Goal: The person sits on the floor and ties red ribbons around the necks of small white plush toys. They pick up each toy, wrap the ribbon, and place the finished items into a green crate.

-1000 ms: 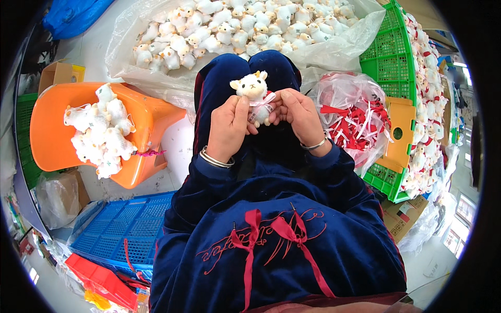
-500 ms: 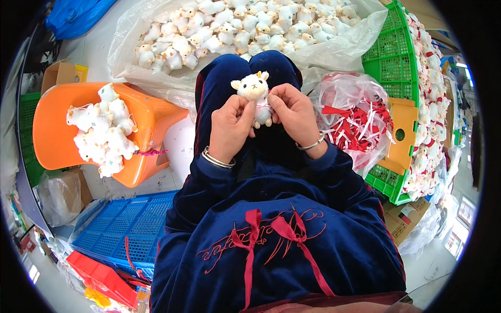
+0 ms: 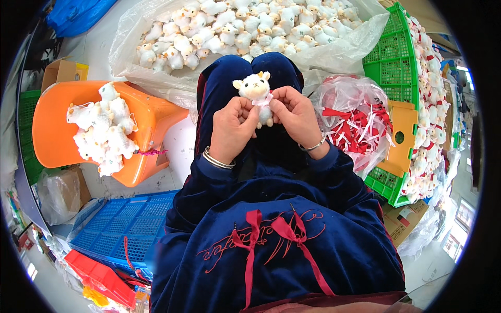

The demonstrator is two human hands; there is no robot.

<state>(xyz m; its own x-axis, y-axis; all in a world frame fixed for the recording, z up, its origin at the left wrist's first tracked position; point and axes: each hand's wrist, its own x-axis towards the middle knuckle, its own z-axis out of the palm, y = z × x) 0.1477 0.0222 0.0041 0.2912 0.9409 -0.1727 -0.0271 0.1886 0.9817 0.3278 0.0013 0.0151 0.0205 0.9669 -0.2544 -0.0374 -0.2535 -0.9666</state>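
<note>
Above my lap I hold a small white plush sheep [image 3: 254,86] upright, with yellowish horns and ears. A pale pink ribbon [image 3: 263,101] goes round its neck. My left hand [image 3: 233,124] is closed on the toy's left side, thumb and fingers against its body. On the other side my right hand [image 3: 295,116] pinches at the ribbon by the neck; its fingertips partly cover the ribbon's end.
An orange chair [image 3: 52,125] at left bears a heap of white plush toys [image 3: 107,130]. More toys [image 3: 224,28] fill a clear plastic sheet beyond my knees. At right are a bag of red and white ribbons [image 3: 360,125] and a green crate [image 3: 389,68]. A blue crate [image 3: 125,224] lies lower left.
The pink ribbon shows more plainly at the neck now, and my right fingers have shifted slightly on it. The toy has moved a little to the right.
</note>
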